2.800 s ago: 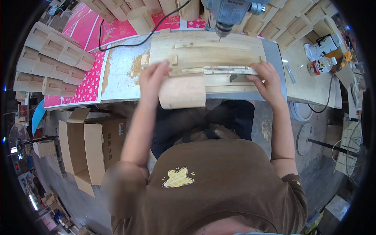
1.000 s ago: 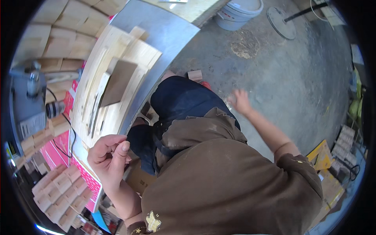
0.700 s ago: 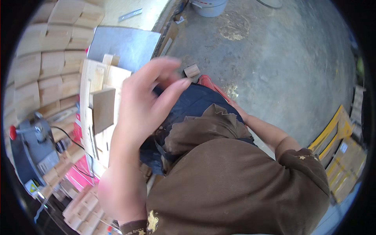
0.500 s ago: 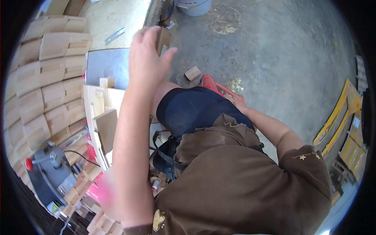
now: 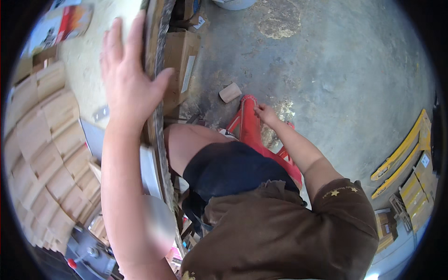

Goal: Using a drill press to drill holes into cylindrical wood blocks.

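My left hand [image 5: 123,79] is open, its fingers spread, above the pale worktop [image 5: 81,63] near the worktop's dark edge. Nothing is in it. A small metal plate [image 5: 100,113] lies on the worktop beside my left wrist. Over on the right, the fingers of my right hand [image 5: 266,115] are curled at the side of a red plastic stool [image 5: 251,126] next to my thigh. The stool's far part is partly hidden by my shorts and arm. A short wooden block [image 5: 230,93] lies on the floor just beyond the stool.
Stacked wooden pieces [image 5: 51,144] fill the left side, above a dark machine with a red knob [image 5: 72,263]. A cardboard box [image 5: 183,60] stands by the bench. A bucket [image 5: 235,3] is at the far edge, and yellow metal forks [image 5: 401,151] are at right.
My left hand has swung left and farther out over the worktop. My right hand has shifted to the left along the red stool, and more of the stool shows. The view has turned slightly.
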`<state>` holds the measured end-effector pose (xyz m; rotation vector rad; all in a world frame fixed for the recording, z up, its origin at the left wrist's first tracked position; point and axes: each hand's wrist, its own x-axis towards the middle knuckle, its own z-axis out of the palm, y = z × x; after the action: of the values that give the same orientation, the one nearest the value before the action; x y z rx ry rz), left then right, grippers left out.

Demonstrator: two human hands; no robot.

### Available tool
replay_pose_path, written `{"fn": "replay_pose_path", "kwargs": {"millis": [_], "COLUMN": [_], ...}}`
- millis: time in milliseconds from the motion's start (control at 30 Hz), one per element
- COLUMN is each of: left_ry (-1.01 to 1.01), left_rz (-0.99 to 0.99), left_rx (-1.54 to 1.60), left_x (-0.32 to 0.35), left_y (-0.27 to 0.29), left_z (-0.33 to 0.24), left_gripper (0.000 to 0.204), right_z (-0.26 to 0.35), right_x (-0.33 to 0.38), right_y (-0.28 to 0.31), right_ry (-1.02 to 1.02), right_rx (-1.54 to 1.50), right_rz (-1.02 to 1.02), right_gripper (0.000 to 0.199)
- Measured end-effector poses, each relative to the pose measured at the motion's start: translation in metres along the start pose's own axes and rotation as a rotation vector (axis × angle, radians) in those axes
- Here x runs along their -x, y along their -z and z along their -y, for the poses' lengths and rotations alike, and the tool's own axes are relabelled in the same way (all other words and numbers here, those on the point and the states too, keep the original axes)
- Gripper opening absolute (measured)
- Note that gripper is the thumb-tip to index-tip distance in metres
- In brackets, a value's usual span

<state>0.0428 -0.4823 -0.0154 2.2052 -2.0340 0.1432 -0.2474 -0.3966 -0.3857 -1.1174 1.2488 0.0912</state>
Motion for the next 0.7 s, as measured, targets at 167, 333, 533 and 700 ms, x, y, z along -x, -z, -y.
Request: {"fn": "replay_pose_path", "kwargs": {"millis": [167,333,533,700], "left_ry": [-0.019,0.124,0.331,0.627], "left_rz": [0.037,0.156,0.135,0.043], "left_rx": [0.033,0.014,0.015,0.072], "left_x": [-0.023,-0.025,-0.014,-0.017], "left_y": [-0.002,-0.003,-0.009,-0.002], "left_z": [0.003,-0.003,-0.002,-0.028], "left_gripper": [0.091,0.100,0.111,0.114], "right_z": [0.019,-0.032,-0.025,-0.036], "right_x": [-0.066,-0.123,-0.152,-0.188], "right_y": [-0.020,-0.062,-0.086,-0.114], "right_ry": [-0.479,-0.655,-0.832,-0.845], "right_rx": [-0.504,-0.686,-0.797,-0.848], "right_rz": [0.041,-0.087,-0.082,-0.208], "right_gripper": [0.019,0.021,0.035,0.056]}}
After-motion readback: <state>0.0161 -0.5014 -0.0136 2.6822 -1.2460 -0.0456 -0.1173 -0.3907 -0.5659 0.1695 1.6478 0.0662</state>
